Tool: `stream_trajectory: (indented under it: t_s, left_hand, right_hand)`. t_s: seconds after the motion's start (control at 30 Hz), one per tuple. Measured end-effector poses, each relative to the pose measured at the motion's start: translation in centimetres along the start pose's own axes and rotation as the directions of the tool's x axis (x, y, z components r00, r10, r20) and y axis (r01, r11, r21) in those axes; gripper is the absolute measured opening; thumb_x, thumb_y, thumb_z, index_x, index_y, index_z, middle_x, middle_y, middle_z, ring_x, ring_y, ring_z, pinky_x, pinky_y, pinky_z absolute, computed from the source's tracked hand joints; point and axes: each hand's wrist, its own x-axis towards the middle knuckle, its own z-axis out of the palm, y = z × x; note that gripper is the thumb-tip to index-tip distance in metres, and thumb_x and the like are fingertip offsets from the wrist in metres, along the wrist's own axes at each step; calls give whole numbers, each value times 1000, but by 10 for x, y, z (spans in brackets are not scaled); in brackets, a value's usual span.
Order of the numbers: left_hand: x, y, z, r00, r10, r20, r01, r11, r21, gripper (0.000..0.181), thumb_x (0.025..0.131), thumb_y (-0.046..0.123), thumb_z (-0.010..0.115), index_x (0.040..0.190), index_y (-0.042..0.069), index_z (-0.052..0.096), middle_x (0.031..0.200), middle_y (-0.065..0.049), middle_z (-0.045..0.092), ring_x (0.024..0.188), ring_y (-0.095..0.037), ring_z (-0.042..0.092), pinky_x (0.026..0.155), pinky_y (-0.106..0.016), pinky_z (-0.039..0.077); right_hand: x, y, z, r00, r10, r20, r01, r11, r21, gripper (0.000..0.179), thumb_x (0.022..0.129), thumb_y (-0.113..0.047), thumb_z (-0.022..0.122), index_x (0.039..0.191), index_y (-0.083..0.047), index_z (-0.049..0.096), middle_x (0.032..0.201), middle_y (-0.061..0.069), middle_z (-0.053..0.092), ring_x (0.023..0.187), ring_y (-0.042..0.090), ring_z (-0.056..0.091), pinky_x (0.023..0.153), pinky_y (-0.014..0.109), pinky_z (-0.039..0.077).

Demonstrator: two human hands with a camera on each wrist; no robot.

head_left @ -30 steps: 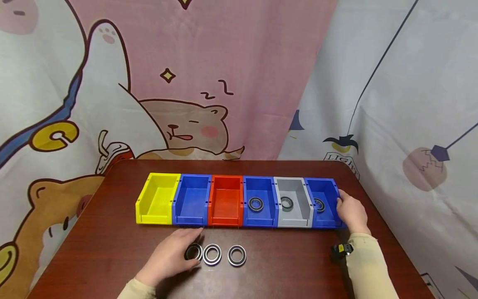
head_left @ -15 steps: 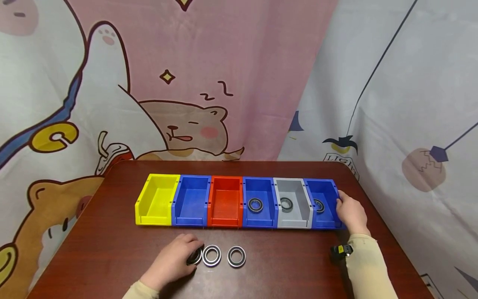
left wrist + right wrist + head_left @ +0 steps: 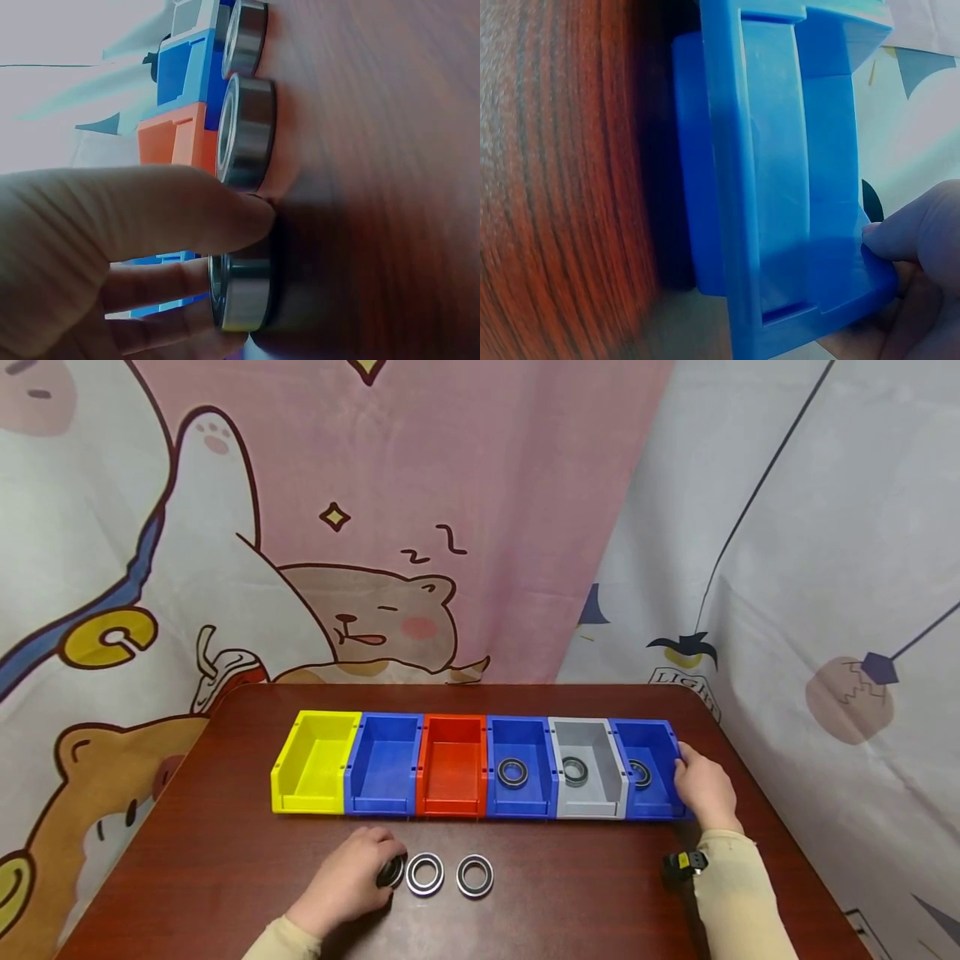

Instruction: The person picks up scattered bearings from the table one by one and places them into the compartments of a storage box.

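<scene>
My left hand (image 3: 351, 878) pinches a ball bearing (image 3: 247, 294) between thumb and fingers, down at the tabletop; the hand partly covers it in the head view. Just right of it lie two more bearings, a nearer one (image 3: 425, 874) and a farther one (image 3: 475, 876), both flat on the table. At the right end of the bin row, my right hand (image 3: 707, 791) grips the side wall of the end blue bin (image 3: 663, 781), thumb on the inside. That bin holds one bearing (image 3: 639, 774).
A joined row of bins stands behind the bearings: yellow (image 3: 315, 760), blue (image 3: 384, 764), red (image 3: 452, 768), blue (image 3: 534, 752), grey (image 3: 600, 747) and the end blue one. One bearing (image 3: 513, 773) lies in the middle blue bin, another (image 3: 575, 771) in the grey.
My left hand, earlier spread around the leftmost bearing, has closed its fingers and thumb onto it. My right hand has stayed on the end bin.
</scene>
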Motion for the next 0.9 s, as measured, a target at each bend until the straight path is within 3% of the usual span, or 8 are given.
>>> stream_trajectory:
  t_s: [0.23, 0.6, 0.9]
  left_hand:
    - [13, -5, -17, 1000, -23, -5, 23, 1000, -14, 40, 60, 11, 86, 98, 8, 72, 92, -3, 63, 85, -23, 58, 77, -40, 51]
    - [70, 8, -59, 996, -90, -11, 90, 995, -36, 49, 65, 13, 87, 111, 5, 73, 106, -11, 67, 99, -29, 61, 89, -45, 52]
    - [105, 22, -71, 986, -157, -48, 153, 985, -83, 50, 68, 12, 87, 115, 5, 72, 110, -10, 67, 102, -28, 59, 89, -41, 53]
  right_hand:
    - [0, 0, 0, 1000, 3, 8, -2, 1000, -5, 50, 103, -13, 44, 147, 9, 34, 137, 39, 43, 116, 58, 49, 89, 67, 44]
    - [-2, 0, 0, 1000, 2, 3, -2, 1000, -7, 50, 102, -12, 43, 146, 9, 34, 135, 39, 45, 115, 58, 50, 89, 67, 44]
    - [-2, -2, 0, 1000, 11, -3, -11, 1000, -11, 49, 102, -12, 44, 146, 8, 35, 134, 39, 47, 113, 57, 51, 87, 66, 45]
